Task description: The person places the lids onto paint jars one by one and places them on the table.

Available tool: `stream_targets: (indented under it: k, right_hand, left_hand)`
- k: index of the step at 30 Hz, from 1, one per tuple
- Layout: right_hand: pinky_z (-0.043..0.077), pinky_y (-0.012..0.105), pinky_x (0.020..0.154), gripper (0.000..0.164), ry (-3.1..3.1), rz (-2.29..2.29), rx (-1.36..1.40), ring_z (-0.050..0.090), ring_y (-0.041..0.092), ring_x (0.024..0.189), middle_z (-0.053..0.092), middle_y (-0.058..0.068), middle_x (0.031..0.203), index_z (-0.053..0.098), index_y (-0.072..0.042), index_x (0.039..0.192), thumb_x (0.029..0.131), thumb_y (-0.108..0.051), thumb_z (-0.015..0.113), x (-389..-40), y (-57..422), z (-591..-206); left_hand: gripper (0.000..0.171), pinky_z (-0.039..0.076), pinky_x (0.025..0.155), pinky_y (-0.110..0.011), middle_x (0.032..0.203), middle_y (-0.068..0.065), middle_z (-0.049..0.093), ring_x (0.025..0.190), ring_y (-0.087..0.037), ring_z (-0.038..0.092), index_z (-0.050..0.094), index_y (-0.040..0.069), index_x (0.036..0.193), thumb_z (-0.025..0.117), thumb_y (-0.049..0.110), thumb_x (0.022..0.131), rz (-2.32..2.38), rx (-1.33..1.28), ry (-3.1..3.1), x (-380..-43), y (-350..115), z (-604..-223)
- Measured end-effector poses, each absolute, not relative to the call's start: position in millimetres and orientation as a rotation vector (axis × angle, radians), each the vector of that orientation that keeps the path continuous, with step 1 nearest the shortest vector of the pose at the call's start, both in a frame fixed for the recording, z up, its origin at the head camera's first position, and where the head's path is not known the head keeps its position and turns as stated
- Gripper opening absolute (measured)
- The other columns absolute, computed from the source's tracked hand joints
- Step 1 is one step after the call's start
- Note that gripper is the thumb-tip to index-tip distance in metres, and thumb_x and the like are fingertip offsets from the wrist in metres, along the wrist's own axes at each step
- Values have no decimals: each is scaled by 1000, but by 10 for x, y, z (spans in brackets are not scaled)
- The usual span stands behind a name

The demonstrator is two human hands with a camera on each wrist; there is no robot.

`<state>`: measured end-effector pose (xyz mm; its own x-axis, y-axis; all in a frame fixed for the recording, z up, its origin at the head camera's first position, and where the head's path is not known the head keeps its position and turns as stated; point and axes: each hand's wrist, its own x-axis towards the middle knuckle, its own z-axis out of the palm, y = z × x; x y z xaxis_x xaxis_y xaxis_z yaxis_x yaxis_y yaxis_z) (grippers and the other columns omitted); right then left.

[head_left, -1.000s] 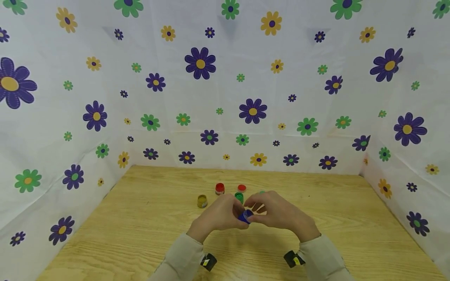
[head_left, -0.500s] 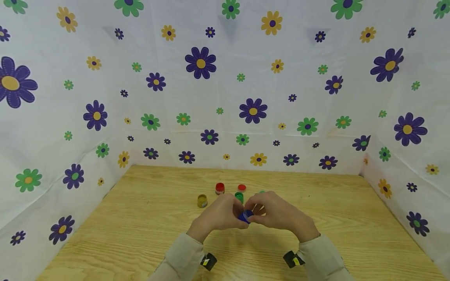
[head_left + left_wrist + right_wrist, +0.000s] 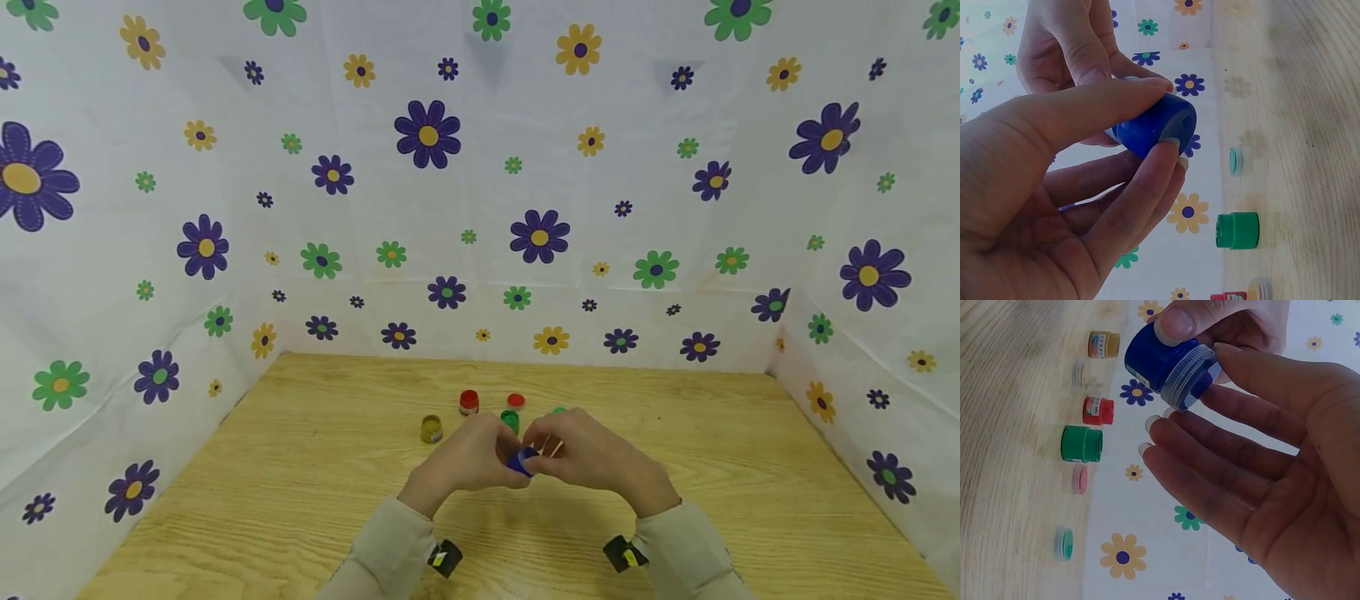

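Observation:
Between both hands, over the table, is a small blue paint jar [image 3: 1154, 128], tilted on its side. My left hand [image 3: 468, 457] grips its body, thumb on one side and fingertips at the base. A clear ribbed screw lid [image 3: 1186, 374] sits on the jar's mouth, blue paint showing through its top. My right hand [image 3: 596, 454] pinches that lid between thumb and index finger, its other fingers extended beneath. Just beyond the hands stands a green paint jar [image 3: 510, 420], partly hidden in the head view.
Farther back are an uncapped red jar [image 3: 468, 403] and a red lid [image 3: 516, 401]. To the left stands a yellow-brown jar [image 3: 431, 429]. A green lid [image 3: 1064, 544] and a clear lid [image 3: 1079, 374] lie on the wooden table [image 3: 300, 492]. Flowered cloth [image 3: 480, 183] walls the table.
The right thumb and fingers have shifted slightly around the lid, with the thumb now farther over it. The left hand and the jar stay in nearly the same place.

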<state>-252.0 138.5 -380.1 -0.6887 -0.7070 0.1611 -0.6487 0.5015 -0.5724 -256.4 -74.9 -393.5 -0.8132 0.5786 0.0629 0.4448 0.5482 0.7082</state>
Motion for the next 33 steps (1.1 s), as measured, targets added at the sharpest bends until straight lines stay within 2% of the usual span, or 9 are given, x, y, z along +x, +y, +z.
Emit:
stream_targets:
  k: [7,14,21,33]
  right_hand:
    - [60,23,83,23,2627,-954,-1192,75,22,100,74,10,114,70,-4,118,96,-11,73,-2535,1395,-3798]
    - [62,32,86,27,2605,-970,-1207,74,24,102,73,9,115,70,-5,119,93,-6,75,-2535,1393,-3790]
    - [61,26,84,21,2578,-998,-1190,73,20,99,74,7,109,72,-6,114,93,-7,75,-2521,1382,-3815]
    - [60,24,84,22,2562,-1021,-1205,74,22,100,74,7,110,72,-6,114,93,-6,75,-2519,1378,-3809]
  left_hand:
    - [19,57,66,-21,81,-2,77,69,-6,69,80,5,94,89,12,79,1135,851,2590,-2573,-754,-3926]
    - [18,56,65,-20,79,-1,77,67,-6,68,80,5,92,89,12,78,1130,866,2600,-2584,-756,-3931]
    - [13,55,62,-21,74,1,74,64,-7,66,79,8,86,88,10,77,1132,866,2600,-2555,-761,-3940]
    - [15,55,63,-20,76,1,76,65,-6,67,79,7,88,89,11,77,1147,861,2584,-2558,-770,-3932]
